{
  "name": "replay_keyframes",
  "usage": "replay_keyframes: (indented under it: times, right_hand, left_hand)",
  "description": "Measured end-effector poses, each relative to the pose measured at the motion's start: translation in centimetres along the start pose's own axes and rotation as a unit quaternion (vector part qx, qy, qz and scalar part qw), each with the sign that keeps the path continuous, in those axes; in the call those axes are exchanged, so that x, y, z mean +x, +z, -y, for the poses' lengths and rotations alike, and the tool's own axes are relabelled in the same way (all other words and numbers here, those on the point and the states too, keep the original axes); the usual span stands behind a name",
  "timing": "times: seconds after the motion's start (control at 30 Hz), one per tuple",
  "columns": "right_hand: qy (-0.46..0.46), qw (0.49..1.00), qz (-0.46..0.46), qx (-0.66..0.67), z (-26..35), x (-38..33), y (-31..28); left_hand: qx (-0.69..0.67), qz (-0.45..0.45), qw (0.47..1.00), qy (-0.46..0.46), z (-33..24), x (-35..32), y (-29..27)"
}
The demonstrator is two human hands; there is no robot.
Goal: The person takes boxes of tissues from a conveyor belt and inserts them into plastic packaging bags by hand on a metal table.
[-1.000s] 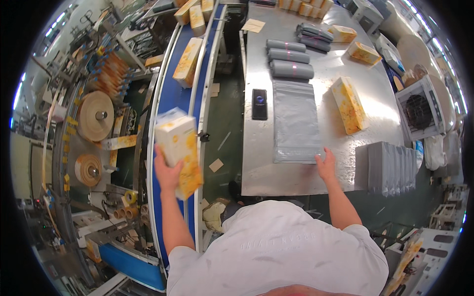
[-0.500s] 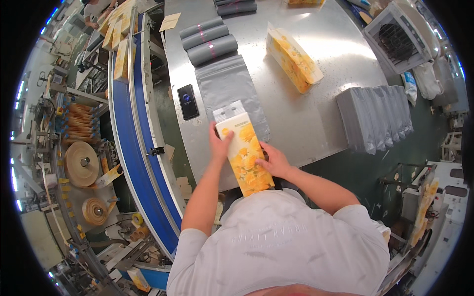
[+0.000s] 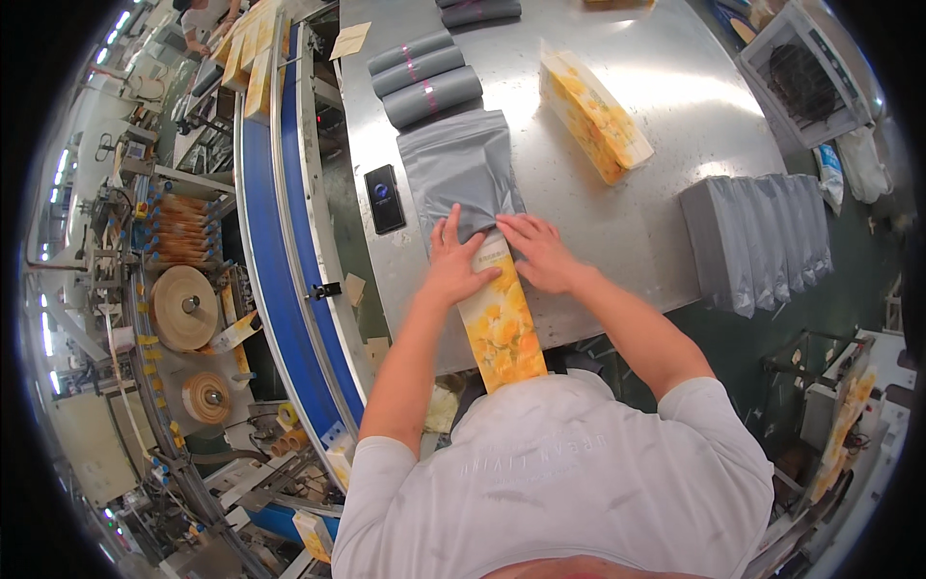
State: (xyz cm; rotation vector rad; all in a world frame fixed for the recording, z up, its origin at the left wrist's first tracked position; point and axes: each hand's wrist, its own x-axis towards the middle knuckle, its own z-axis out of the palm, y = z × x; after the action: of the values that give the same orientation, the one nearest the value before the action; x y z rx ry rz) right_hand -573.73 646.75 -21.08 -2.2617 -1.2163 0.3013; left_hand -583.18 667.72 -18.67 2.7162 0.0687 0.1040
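A long pack printed with yellow flowers [image 3: 503,328] lies between my forearms, its near end against my shirt. Its far end meets the mouth of a flat grey plastic bag [image 3: 458,159] on the table; how far in it reaches is hidden. My left hand [image 3: 459,265] is open, fingers spread over the bag's edge and thumb across the pack. My right hand [image 3: 542,255] pinches the bag's mouth at the right corner. Farther right, another flower-printed pack [image 3: 596,116] rests on the metal table [image 3: 617,246].
A black phone [image 3: 386,200] lies left of the bag, with grey rolls [image 3: 429,94] beyond. Several filled grey bags [image 3: 757,241] stand in a row at the table's right edge. A blue conveyor belt [image 3: 280,261] runs along the left, carrying packs; another person [image 3: 201,21] is at its far end.
My hands have moved forward from the pack's sides to the bag's mouth. The pack's far end now meets the bag, whose near part is lifted and creased. The view has shifted slightly.
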Motion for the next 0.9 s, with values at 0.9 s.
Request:
replay_keyframes:
  times: [0.9]
  right_hand:
    - [0.14, 0.946, 0.282, -0.078, 4.5, -11.2, 7.3]
  left_hand:
    - [-0.106, 0.373, 0.922, -0.007, 8.3, -12.4, 3.2]
